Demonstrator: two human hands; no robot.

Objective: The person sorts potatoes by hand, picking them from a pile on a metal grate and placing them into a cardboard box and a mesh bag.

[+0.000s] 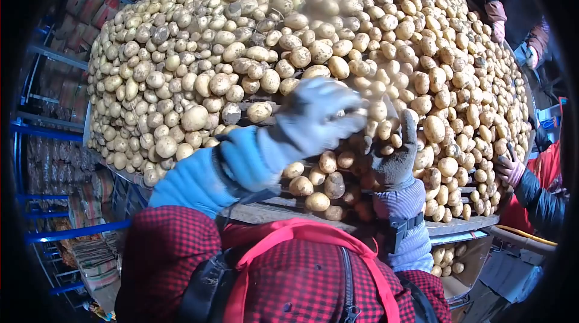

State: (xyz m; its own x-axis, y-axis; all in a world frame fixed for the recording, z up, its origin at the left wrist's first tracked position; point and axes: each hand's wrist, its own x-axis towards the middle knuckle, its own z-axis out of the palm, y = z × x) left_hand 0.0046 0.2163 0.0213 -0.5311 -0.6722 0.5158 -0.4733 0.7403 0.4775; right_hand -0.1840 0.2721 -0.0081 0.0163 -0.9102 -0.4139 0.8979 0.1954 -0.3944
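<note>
A large heap of potatoes spreads over a slatted wooden table, some with dark soil on them. My left hand, in a light grey-blue glove below a blue sleeve, reaches across the middle of the heap. Motion smears its fingers, so a grip cannot be made out. Close on its right, my right hand wears a dark, dirty glove. Its thumb and forefinger are stretched apart, with small potatoes between and in front of them. Slats and scattered potatoes show below my hands.
Other people's gloved hands are at the right edge and the upper right of the heap. Blue metal racks with stacked sacks stand at left. Under the table's right front is a box of potatoes.
</note>
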